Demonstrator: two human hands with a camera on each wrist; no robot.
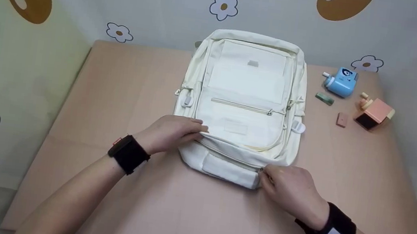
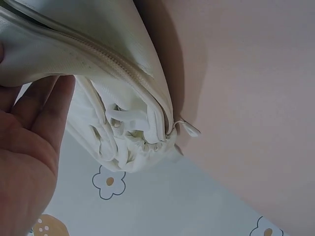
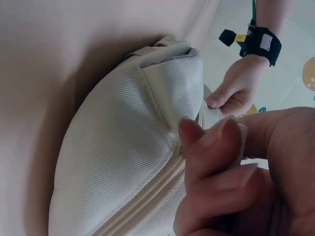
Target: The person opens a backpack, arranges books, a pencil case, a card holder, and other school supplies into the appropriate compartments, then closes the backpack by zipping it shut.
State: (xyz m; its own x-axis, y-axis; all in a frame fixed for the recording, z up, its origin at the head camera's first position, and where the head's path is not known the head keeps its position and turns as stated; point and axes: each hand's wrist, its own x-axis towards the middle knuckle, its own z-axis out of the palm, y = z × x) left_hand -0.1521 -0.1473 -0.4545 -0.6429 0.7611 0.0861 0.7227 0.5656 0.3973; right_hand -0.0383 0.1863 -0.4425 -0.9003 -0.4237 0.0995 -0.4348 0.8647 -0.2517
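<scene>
A cream-white backpack (image 1: 249,82) lies front side up on the table, with a short zipper (image 1: 240,106) across its front panel. My left hand (image 1: 174,130) grips the fabric edge at the near left, its fingers tucked under that edge in the left wrist view. At the near right end, my right hand (image 1: 289,188) pinches the pull of a long zipper (image 1: 231,157) that runs along the near side. A pale tab (image 3: 242,140) shows between thumb and fingers in the right wrist view; the slider itself is hidden.
At the far right of the table (image 1: 128,82) stand a blue crank pencil sharpener (image 1: 342,83) and a pink one (image 1: 376,114). A small green block (image 1: 324,99) and a small pink block (image 1: 342,119) lie beside them. A flower-printed curtain (image 1: 167,3) closes off the back and sides.
</scene>
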